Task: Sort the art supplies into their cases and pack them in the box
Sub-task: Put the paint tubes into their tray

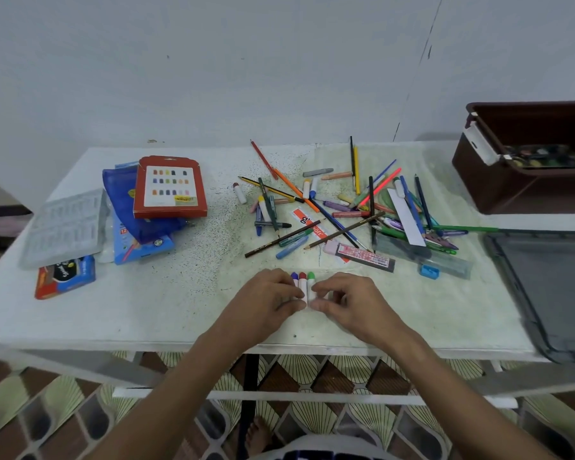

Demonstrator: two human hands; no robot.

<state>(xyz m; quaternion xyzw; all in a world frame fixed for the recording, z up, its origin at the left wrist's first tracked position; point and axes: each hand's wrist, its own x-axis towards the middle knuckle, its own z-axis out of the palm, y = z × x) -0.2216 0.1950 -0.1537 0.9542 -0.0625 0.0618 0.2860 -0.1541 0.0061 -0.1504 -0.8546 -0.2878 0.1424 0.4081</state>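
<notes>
Near the table's front edge, my left hand (269, 298) and my right hand (346, 302) meet around three thick white crayons (302, 282) with blue, red and green tips. Fingers of both hands curl against the bundle and pinch it from either side. A heap of loose pencils, crayons and pens (352, 207) covers the middle right of the table. On the left lie a red crayon box (170, 187), a blue mesh pouch (123, 200), a blue pencil box (143, 247), a clear plastic tray (65, 227) and a small orange-blue box (65, 277). The brown box (528, 180) stands at the far right.
A grey lid (551, 290) lies at the table's right edge. A blue sharpener (429, 271), a clear ruler case (445, 260) and a lead refill packet (365, 255) sit just beyond my right hand. The wall runs behind the table (146, 313).
</notes>
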